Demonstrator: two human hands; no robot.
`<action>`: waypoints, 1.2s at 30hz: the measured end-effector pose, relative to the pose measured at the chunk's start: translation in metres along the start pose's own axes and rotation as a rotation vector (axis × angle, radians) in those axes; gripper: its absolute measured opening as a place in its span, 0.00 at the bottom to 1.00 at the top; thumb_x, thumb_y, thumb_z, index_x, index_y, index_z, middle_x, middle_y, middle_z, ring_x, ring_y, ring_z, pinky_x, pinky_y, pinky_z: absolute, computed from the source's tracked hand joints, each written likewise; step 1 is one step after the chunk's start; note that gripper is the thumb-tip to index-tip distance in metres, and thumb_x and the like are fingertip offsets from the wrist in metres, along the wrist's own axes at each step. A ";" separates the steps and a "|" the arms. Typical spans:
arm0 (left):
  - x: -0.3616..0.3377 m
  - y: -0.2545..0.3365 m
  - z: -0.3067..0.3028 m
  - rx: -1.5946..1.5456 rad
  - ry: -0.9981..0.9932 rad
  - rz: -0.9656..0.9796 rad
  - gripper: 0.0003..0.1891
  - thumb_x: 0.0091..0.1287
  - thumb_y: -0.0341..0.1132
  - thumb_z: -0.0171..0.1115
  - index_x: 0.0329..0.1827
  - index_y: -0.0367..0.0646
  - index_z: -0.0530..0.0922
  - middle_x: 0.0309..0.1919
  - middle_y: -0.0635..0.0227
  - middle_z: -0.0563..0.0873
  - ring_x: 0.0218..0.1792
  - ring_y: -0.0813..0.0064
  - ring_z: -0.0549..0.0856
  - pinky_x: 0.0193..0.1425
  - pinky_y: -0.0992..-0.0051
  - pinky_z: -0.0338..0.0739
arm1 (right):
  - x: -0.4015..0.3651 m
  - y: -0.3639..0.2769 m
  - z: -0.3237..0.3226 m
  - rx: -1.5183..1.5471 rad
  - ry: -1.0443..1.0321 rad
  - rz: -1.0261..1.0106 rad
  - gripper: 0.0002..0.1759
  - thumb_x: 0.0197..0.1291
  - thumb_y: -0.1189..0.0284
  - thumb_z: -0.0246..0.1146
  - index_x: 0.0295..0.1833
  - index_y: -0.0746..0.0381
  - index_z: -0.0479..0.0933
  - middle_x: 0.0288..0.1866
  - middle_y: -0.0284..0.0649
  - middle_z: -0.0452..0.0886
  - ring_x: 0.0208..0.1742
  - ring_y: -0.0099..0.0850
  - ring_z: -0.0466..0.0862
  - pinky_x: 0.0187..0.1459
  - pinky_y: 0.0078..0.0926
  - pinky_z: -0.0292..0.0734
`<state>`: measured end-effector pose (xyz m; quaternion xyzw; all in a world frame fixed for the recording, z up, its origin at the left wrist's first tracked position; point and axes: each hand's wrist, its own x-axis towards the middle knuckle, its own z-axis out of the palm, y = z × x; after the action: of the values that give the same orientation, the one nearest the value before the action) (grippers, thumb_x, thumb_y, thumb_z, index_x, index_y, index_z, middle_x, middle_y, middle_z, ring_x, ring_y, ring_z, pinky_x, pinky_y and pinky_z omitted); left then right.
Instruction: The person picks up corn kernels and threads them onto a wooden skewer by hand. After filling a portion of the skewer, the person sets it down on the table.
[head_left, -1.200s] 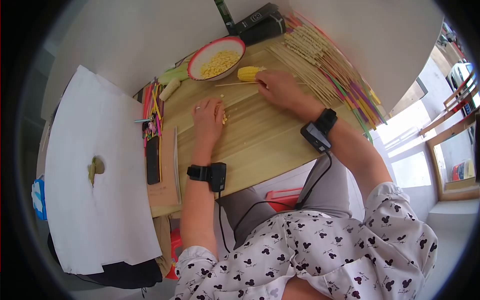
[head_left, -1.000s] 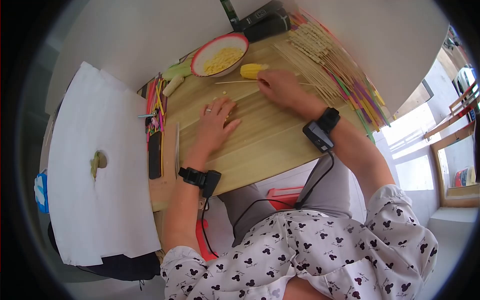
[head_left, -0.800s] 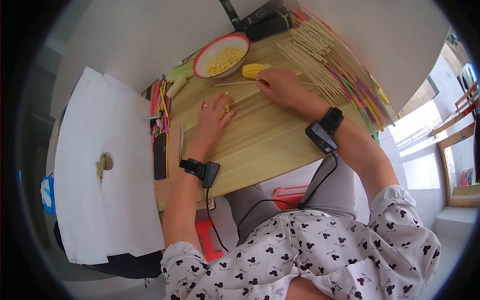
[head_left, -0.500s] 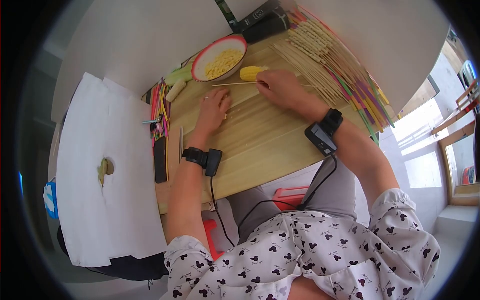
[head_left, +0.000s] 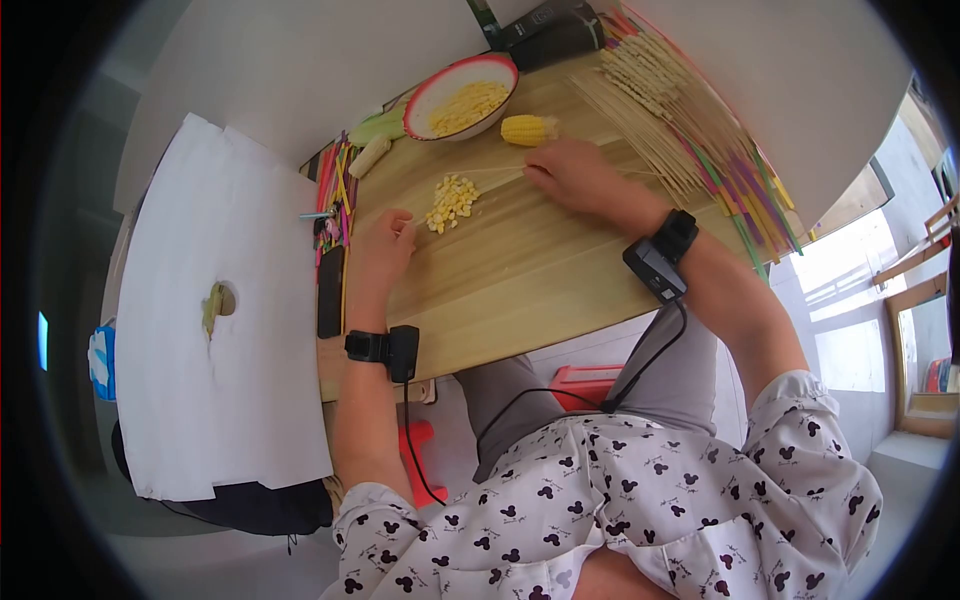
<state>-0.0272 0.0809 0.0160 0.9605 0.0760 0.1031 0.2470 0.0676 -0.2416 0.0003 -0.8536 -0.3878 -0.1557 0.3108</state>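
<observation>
Now the left hand [head_left: 385, 245] is lying loosely curled, seemingly empty, just beside the pile of corn kernels [head_left: 452, 200]. The right hand [head_left: 578, 176] is pinching a bamboo skewer [head_left: 500, 170] near the corn cob [head_left: 528, 129]. A low, steady tip looks wise.

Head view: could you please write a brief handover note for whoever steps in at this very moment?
Left hand: empty, resting on the table beside the loose kernels.
Right hand: grip closed on a thin skewer that points toward the pile.
Things: the bowl holds more kernels; a corn piece lies next to it; the skewer bundle is at the far right.
Done: some kernels are stripped and piled.
Left: the held skewer looks bare, and the corn piece has its kernels on.
</observation>
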 end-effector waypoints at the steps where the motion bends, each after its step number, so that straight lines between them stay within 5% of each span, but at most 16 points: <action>1: -0.006 0.017 0.001 -0.045 -0.046 -0.030 0.13 0.70 0.32 0.56 0.54 0.37 0.79 0.38 0.61 0.86 0.39 0.72 0.85 0.44 0.73 0.79 | 0.000 0.001 -0.001 -0.020 -0.021 0.012 0.11 0.64 0.65 0.58 0.37 0.61 0.78 0.37 0.46 0.82 0.42 0.50 0.81 0.41 0.48 0.76; 3: -0.010 0.032 0.011 -0.099 -0.088 -0.063 0.12 0.69 0.29 0.55 0.53 0.35 0.79 0.35 0.67 0.85 0.37 0.77 0.84 0.43 0.77 0.78 | 0.000 0.001 -0.001 -0.046 -0.048 0.017 0.11 0.65 0.65 0.58 0.39 0.61 0.78 0.39 0.46 0.83 0.43 0.49 0.81 0.42 0.46 0.76; 5: -0.002 0.033 0.021 -0.477 -0.030 0.030 0.12 0.69 0.29 0.55 0.52 0.35 0.79 0.35 0.68 0.84 0.38 0.77 0.84 0.43 0.77 0.78 | 0.000 0.001 0.000 0.035 0.049 0.000 0.11 0.65 0.65 0.56 0.37 0.61 0.78 0.36 0.46 0.82 0.42 0.49 0.82 0.42 0.49 0.76; 9: 0.021 0.030 0.029 -0.525 0.159 0.074 0.11 0.69 0.29 0.57 0.51 0.36 0.80 0.35 0.69 0.84 0.38 0.79 0.84 0.43 0.78 0.77 | 0.001 0.006 -0.004 0.032 0.024 -0.069 0.11 0.65 0.65 0.56 0.38 0.61 0.78 0.37 0.45 0.82 0.42 0.49 0.82 0.42 0.48 0.76; 15: 0.018 0.049 0.034 -0.442 -0.137 0.139 0.12 0.64 0.31 0.63 0.49 0.35 0.81 0.37 0.64 0.86 0.37 0.75 0.84 0.42 0.76 0.77 | -0.003 -0.008 -0.006 -0.025 0.029 -0.042 0.13 0.66 0.64 0.56 0.38 0.62 0.78 0.37 0.44 0.81 0.42 0.48 0.82 0.43 0.47 0.76; 18: 0.009 0.057 0.042 -0.345 -0.133 0.225 0.11 0.61 0.30 0.66 0.46 0.38 0.81 0.35 0.65 0.84 0.37 0.70 0.83 0.44 0.72 0.76 | -0.002 -0.008 -0.008 -0.077 -0.026 -0.015 0.13 0.67 0.63 0.56 0.38 0.62 0.78 0.37 0.44 0.81 0.41 0.48 0.82 0.43 0.46 0.76; 20: 0.002 0.053 0.044 -0.106 0.108 0.522 0.09 0.60 0.30 0.67 0.42 0.41 0.82 0.34 0.64 0.82 0.39 0.64 0.82 0.48 0.67 0.73 | -0.002 -0.012 -0.010 -0.057 -0.032 -0.009 0.13 0.67 0.64 0.57 0.37 0.62 0.79 0.36 0.44 0.81 0.41 0.48 0.81 0.43 0.46 0.76; 36: 0.001 0.046 0.032 -0.106 0.145 0.511 0.05 0.63 0.28 0.64 0.40 0.39 0.82 0.35 0.59 0.82 0.40 0.57 0.81 0.46 0.64 0.74 | 0.000 -0.027 -0.012 0.075 -0.110 0.009 0.10 0.66 0.66 0.58 0.40 0.62 0.80 0.35 0.47 0.82 0.40 0.49 0.81 0.41 0.45 0.75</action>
<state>-0.0140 0.0267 0.0115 0.9244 -0.1568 0.2343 0.2568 0.0474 -0.2358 0.0204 -0.8503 -0.4063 -0.0924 0.3215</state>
